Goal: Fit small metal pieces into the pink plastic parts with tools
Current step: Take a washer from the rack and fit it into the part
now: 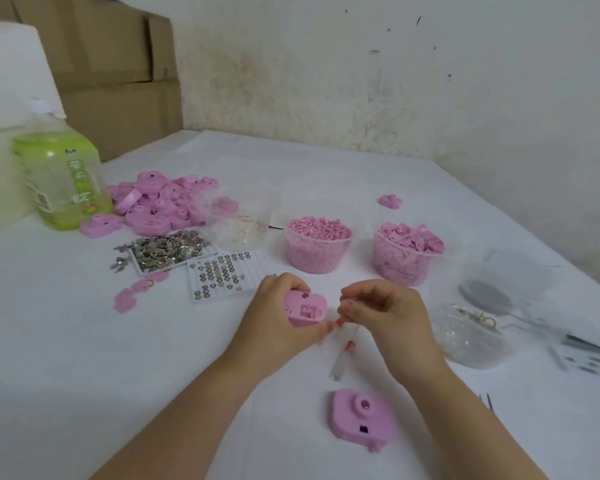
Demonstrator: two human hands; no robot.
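My left hand [278,323] grips a pink plastic part [307,308], its recessed side facing up, just above the white table [84,358]. My right hand [385,317] is close beside it with curled fingers; whether the fingertips pinch something small I cannot tell. A clear-handled screwdriver [340,362] lies on the table under the hands. Another pink part [362,419] lies nearer to me. A tray of loose metal pieces [167,251] and a white sheet with rows of metal pieces [219,275] sit left of the hands.
A heap of pink parts [160,206] and a green bottle [61,178] stand at the left. Two clear tubs of pink bits [317,247] [407,252] stand behind the hands. Clear bags and containers [475,337] lie at the right. Cardboard boxes [111,64] stand at the back left.
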